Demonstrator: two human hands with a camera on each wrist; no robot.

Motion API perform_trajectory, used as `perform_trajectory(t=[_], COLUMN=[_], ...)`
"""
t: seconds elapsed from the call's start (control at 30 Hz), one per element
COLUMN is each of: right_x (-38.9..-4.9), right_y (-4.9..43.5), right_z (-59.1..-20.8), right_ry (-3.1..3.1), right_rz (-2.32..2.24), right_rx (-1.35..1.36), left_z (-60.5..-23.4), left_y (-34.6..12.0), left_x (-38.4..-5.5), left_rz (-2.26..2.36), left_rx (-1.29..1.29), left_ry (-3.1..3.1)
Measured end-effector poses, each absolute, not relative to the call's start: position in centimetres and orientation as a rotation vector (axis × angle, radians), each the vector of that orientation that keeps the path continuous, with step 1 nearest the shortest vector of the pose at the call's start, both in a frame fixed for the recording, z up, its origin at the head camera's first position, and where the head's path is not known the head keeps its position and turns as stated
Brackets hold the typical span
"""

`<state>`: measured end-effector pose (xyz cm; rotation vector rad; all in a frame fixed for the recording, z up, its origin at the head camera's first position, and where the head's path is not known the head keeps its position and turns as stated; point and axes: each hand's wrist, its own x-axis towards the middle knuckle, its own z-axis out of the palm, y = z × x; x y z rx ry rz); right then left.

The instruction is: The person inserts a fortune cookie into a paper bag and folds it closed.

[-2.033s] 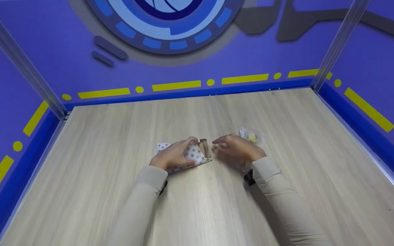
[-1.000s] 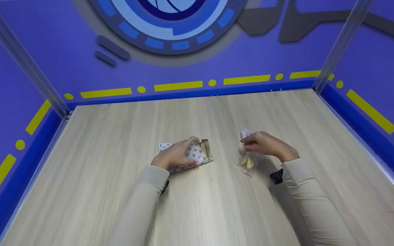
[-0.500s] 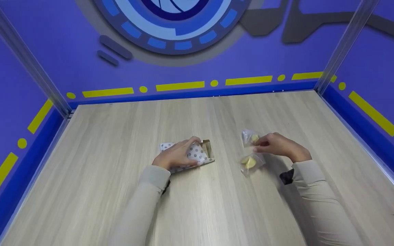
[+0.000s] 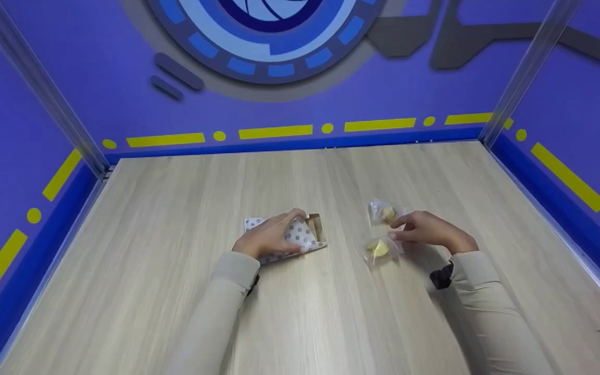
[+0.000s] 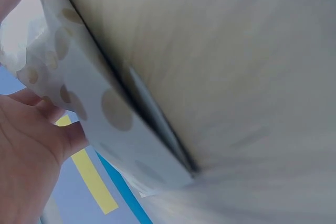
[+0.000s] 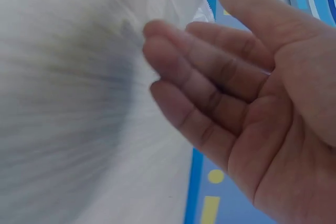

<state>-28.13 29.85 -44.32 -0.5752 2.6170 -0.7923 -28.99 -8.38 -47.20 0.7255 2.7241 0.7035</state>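
My left hand (image 4: 269,237) holds a white paper bag (image 4: 300,232) with grey-brown polka dots. The bag lies flat on the table, its brown mouth facing right, fingers at its far edge and thumb at its near edge. In the left wrist view, the dotted bag (image 5: 105,103) shows its long folded edge close to the tabletop. My right hand (image 4: 427,229) is beside two clear plastic packets, its thumb and index finger slightly apart. The far packet (image 4: 383,211) and near packet (image 4: 382,249) each contain pale yellow pieces resembling a fortune cookie. The right wrist view shows loosely bent right-hand fingers (image 6: 205,77).
A light wood-grain table (image 4: 185,208) extends around both hands. Purple-blue panels with yellow dashes, such as the back wall (image 4: 258,112), enclose its back and sides. Metal posts (image 4: 524,67) stand at the two rear corners.
My right hand has moved from near the bag's mouth to the right, beside the packets. The near packet came into view below the far one. The left hand stays on the bag.
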Motion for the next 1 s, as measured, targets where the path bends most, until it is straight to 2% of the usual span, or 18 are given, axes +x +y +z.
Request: perform_trajectory(t=[0.43,1.0], right_x=[-28.5,-28.8], right_y=[30.8,30.6], right_z=[-46.6,-46.9], right_ry=[2.506,2.364], right_rz=[-1.074,-1.204], right_rx=[-0.485,-0.472], left_z=[-47.3,-47.2], left_y=[-8.3,-8.4], left_x=[-29.0,-29.0], left_rz=[0.679,0.696], left_rx=[0.700,0.712], left_ry=[2.729,2.716])
